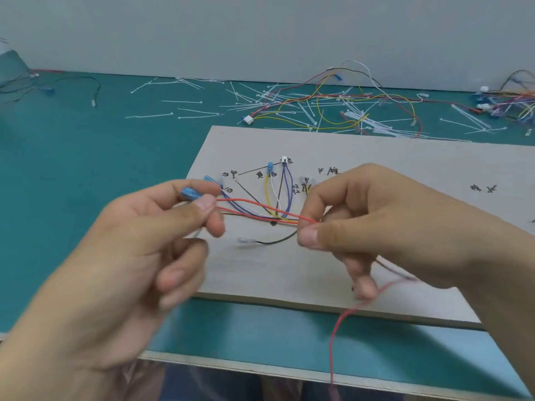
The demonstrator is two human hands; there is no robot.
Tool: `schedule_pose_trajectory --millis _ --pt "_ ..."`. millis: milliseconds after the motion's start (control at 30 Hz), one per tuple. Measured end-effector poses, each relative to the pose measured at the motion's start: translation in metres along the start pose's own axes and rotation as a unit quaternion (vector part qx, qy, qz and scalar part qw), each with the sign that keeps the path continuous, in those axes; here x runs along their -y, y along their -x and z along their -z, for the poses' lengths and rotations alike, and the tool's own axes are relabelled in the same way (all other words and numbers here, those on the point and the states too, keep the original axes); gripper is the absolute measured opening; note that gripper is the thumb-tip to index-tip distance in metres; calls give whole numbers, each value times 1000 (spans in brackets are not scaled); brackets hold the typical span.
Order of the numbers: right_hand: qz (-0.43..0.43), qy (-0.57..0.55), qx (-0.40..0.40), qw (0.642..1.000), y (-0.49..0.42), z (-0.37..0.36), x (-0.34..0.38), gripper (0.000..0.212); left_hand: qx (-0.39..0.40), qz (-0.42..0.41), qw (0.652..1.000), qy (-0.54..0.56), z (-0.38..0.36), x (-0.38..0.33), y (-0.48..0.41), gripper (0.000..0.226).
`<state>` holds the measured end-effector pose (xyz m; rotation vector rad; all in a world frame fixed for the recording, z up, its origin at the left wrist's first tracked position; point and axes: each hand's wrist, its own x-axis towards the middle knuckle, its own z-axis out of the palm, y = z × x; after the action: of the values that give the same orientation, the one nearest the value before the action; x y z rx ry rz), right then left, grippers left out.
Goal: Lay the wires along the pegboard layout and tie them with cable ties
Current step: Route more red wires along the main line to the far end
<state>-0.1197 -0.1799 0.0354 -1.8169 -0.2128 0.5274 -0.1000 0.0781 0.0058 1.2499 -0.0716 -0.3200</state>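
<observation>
Left hand [130, 256], closest to the lens, pinches a blue terminal [191, 194] between thumb and forefinger, its other fingers curled loosely. From that pinch a red wire [246, 201] runs rightward in two strands to the right hand [376, 227], whose thumb and forefinger clamp it at their tips. A red tail drops below the right hand, past the near edge of the table [86, 169]. Beneath both hands lies the grey board [390, 157], marked with handwriting. On it, coloured wires [288, 192] fan from a white connector [284, 161] towards the right thumb. A black wire [278, 241] with a clear end lies between the hands. White cable ties [185, 111] are strewn across the far table, and a loose harness [333, 105] lies among them.
</observation>
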Motion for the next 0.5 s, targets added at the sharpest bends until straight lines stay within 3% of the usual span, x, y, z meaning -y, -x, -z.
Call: schedule_pose_trajectory --millis 67,167,267,333,400,500 --pt "-5 -38 -8 999 3 3 -7 11 33 -8 998 -54 18 -4 -1 36" --pt "-5 -70 64 995 10 10 -11 8 56 -13 993 -106 28 0 0 48" --pt "-16 -129 187 974 15 22 -12 33 47 -17 994 -102 29 7 -4 48" --pt "-10 -195 223 955 17 30 -15 57 34 -26 993 -114 32 7 -8 47" --pt "9 -253 200 946 20 35 -19 67 23 -36 990 -138 36 7 -10 49" --pt "30 -203 62 977 22 39 -25 44 38 -18 988 -152 49 6 -13 61"
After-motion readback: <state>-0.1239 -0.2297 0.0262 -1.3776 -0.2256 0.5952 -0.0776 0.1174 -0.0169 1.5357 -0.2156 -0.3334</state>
